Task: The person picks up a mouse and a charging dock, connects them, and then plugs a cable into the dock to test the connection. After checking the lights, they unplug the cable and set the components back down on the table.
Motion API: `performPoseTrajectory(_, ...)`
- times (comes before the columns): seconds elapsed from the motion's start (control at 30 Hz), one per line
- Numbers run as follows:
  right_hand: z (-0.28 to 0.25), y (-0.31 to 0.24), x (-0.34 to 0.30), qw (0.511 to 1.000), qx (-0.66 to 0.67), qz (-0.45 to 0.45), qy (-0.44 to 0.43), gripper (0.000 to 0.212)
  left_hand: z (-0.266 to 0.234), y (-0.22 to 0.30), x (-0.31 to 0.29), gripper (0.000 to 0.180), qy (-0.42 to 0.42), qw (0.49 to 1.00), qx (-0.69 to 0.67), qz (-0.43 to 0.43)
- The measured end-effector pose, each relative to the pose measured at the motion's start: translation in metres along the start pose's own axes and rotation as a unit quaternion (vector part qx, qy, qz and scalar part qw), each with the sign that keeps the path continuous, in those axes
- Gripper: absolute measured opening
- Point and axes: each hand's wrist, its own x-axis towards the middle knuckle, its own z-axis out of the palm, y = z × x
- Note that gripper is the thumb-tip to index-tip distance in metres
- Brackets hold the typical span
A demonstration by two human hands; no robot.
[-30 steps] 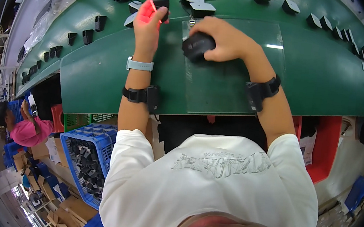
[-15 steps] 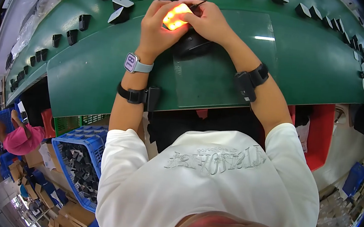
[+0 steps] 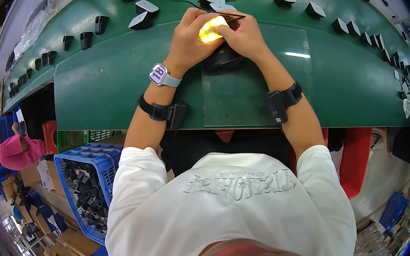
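Both of my hands meet over the far part of the green table, around a small glowing lamp (image 3: 212, 29). Its face shines bright yellow. My left hand (image 3: 189, 43) wraps it from the left side. From the right, my right hand (image 3: 248, 38) closes on it, the thumb pressed to the lit face. A thin black cable (image 3: 206, 10) runs beside the fingers; where it joins is hidden. Just below the hands sits a rounded black device (image 3: 222, 58), partly covered by them. A watch is on my left wrist, and black bands circle both forearms.
Small black-and-white lamp units (image 3: 147, 6) stand in rows along the table's (image 3: 123, 88) far side. A clear sheet (image 3: 264, 94) lies before me. At lower left is a blue crate (image 3: 109, 167) of black parts; a red bin (image 3: 355, 165) is at right. A person in pink (image 3: 17, 152) is far left.
The lamp's glow has turned from orange-red to yellow. My hands, still closed around it, appear slightly farther right and lower, while the whole view has also shifted a little.
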Motion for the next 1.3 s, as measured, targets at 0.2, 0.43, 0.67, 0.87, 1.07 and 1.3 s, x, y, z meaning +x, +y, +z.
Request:
performPoseTrajectory(0.2, 0.005, 0.001, 0.002, 0.996, 0.088, -0.014, 0.012, 0.036, -0.002, 0.001, 0.001, 0.052, 0.015, 1.0, 0.008, 0.009)
performPoseTrajectory(0.43, 0.008, 0.002, 0.002, 0.997, 0.059, -0.036, 0.03, 0.035, -0.001, 0.001, -0.002, 0.052, 0.024, 1.0, 0.004, 0.0)
performPoseTrajectory(0.67, 0.008, 0.002, 0.001, 0.997, 0.075, -0.025, 0.024, 0.031, -0.004, 0.0, -0.001, 0.052, 0.028, 1.0, 0.003, 0.007)
performPoseTrajectory(0.87, 0.009, -0.001, 0.001, 0.994, 0.104, -0.017, 0.009, 0.03, -0.004, 0.0, -0.002, 0.051, 0.028, 1.0, 0.003, 0.004)
performPoseTrajectory(1.07, 0.005, -0.009, 0.001, 0.995, 0.099, -0.001, -0.005, 0.031, -0.005, 0.002, -0.001, 0.05, 0.035, 0.999, 0.016, 0.001)
performPoseTrajectory(1.3, 0.006, -0.003, 0.0, 0.994, 0.108, -0.029, 0.008, 0.036, -0.005, 0.006, 0.0, 0.051, 0.006, 1.0, 0.021, -0.01)
